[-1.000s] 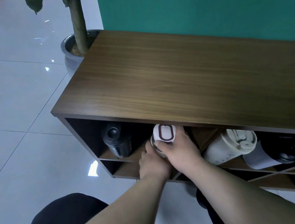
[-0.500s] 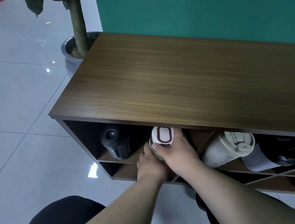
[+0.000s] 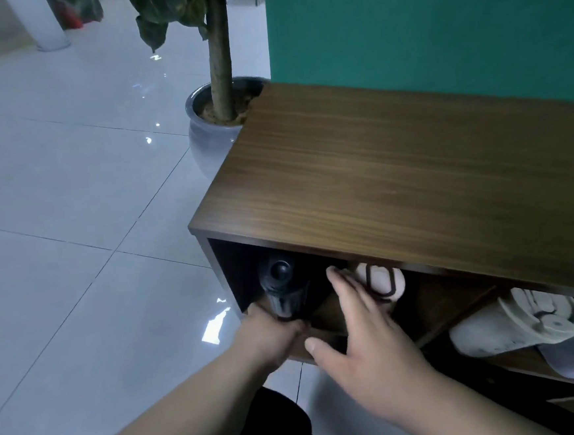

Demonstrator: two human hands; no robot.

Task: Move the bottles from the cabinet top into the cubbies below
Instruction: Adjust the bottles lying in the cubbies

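The wooden cabinet top [image 3: 396, 181] carries no bottles. A black bottle [image 3: 282, 283] lies in the leftmost cubby, cap towards me. My left hand [image 3: 274, 336] is curled under its near end, fingers closed against it. A white bottle with a brown loop handle [image 3: 385, 280] rests in the second cubby, partly hidden under the top's edge. My right hand [image 3: 363, 335] hovers just in front of it with fingers spread, holding nothing. A cream tumbler [image 3: 513, 323] and a grey-white bottle [image 3: 571, 361] lie in the cubbies to the right.
Slanted dividers [image 3: 454, 314] split the cubbies. A grey pot with a tree trunk [image 3: 208, 130] stands against the cabinet's left end. A green wall [image 3: 435, 27] backs the cabinet. Glossy white floor tiles [image 3: 74, 234] spread to the left.
Both hands have come off the white bottle, which now sits deeper in its cubby. My left hand moved left to the black bottle and my right hand opened. The view swung left.
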